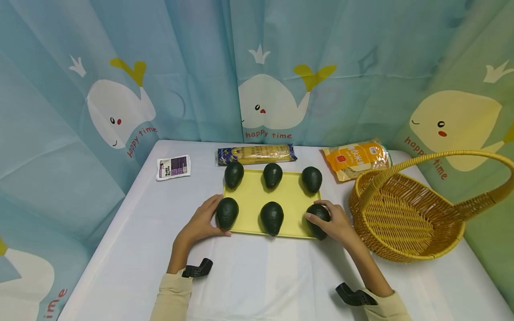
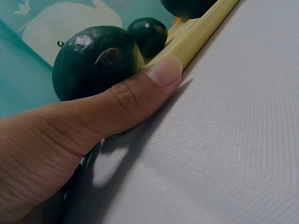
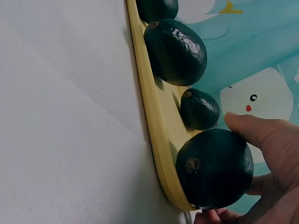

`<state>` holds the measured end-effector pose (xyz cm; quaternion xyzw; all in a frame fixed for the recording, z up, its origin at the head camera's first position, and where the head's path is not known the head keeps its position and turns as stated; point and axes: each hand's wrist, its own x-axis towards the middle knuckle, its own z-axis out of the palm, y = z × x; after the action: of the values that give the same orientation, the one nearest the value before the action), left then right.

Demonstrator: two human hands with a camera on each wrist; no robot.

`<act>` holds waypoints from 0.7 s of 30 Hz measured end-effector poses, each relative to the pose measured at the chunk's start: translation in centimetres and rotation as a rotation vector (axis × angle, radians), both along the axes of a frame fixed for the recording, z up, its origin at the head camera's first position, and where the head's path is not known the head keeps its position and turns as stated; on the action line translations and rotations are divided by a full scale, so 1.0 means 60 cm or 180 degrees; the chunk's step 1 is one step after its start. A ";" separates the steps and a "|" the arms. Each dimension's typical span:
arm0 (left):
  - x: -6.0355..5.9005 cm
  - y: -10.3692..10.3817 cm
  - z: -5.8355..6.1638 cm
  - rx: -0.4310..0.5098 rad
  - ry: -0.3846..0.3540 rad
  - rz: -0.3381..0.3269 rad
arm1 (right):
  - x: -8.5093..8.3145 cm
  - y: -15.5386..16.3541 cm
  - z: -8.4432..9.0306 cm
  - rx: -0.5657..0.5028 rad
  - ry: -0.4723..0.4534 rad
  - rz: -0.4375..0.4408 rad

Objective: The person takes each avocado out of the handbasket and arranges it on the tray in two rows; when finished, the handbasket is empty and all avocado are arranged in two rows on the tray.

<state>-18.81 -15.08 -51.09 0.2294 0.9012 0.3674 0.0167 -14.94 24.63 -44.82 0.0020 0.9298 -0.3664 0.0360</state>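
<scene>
A white-covered table (image 1: 261, 276) stands before whale-print curtains, with a large woven yellow basket (image 1: 405, 223) at its right and a flat yellow tray (image 1: 257, 200) in the middle carrying six dark green avocados in two rows of three. The person's hands are well apart at the near corners of the tray: the left hand (image 1: 201, 225) cups the near-left avocado (image 1: 227, 212), thumb along its near side, and the right hand (image 1: 337, 223) curls its fingers round the near-right avocado (image 1: 319, 214). Beyond the tray lie a long yellow packet (image 1: 257, 154), an orange bag (image 1: 357, 159) and a small purple-and-white packet (image 1: 173, 167).
</scene>
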 end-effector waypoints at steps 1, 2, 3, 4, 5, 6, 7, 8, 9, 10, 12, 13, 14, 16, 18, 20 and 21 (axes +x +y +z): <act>0.000 0.000 0.000 -0.0001 -0.0004 0.0000 | 0.000 0.000 0.001 -0.0014 0.0012 0.0005; 0.000 0.000 0.000 0.0000 -0.0016 0.0001 | 0.000 -0.001 0.001 -0.0033 0.0020 0.0004; 0.000 0.000 0.000 0.0004 -0.0028 0.0002 | 0.000 -0.001 0.001 -0.0050 0.0026 0.0002; 0.000 0.001 0.000 -0.0001 -0.0031 0.0005 | 0.000 -0.001 0.001 -0.0070 0.0035 0.0002; 0.001 0.001 0.001 0.0006 -0.0056 0.0013 | -0.001 -0.001 0.001 -0.0094 0.0046 0.0006; 0.001 0.001 0.002 0.0011 -0.0066 0.0012 | 0.000 -0.001 0.001 -0.0107 0.0055 0.0009; 0.001 0.002 0.003 0.0011 -0.0076 0.0014 | 0.000 -0.001 0.001 -0.0123 0.0056 0.0007; 0.001 0.002 0.003 0.0007 -0.0079 0.0013 | 0.000 -0.001 0.001 -0.0135 0.0052 0.0000; 0.002 0.002 0.004 0.0001 -0.0079 0.0015 | 0.000 -0.001 0.000 -0.0151 0.0046 -0.0002; 0.002 0.002 0.005 -0.0002 -0.0077 0.0017 | 0.000 -0.001 0.000 -0.0161 0.0039 -0.0006; 0.001 0.002 0.004 -0.0007 -0.0088 0.0028 | 0.000 -0.001 0.000 -0.0195 0.0007 -0.0015; 0.001 0.002 0.004 -0.0010 -0.0087 0.0031 | 0.000 -0.001 0.000 -0.0223 -0.0008 -0.0025; 0.001 0.002 0.003 -0.0016 -0.0079 0.0033 | 0.000 -0.001 0.000 -0.0251 -0.0021 -0.0030; 0.000 0.002 0.001 -0.0020 -0.0066 0.0036 | -0.001 -0.001 0.000 -0.0280 -0.0040 -0.0032; 0.000 0.002 -0.001 -0.0019 -0.0067 0.0041 | -0.001 -0.002 0.000 -0.0300 -0.0050 -0.0030; 0.000 0.002 -0.001 -0.0017 -0.0072 0.0037 | -0.001 -0.002 -0.001 -0.0300 -0.0055 -0.0023; 0.000 0.002 -0.001 -0.0013 -0.0078 0.0036 | -0.002 -0.002 -0.001 -0.0294 -0.0053 -0.0020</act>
<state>-18.82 -14.94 -51.16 0.2197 0.9029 0.3684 0.0261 -15.03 24.52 -44.87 0.0063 0.9115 -0.4090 0.0427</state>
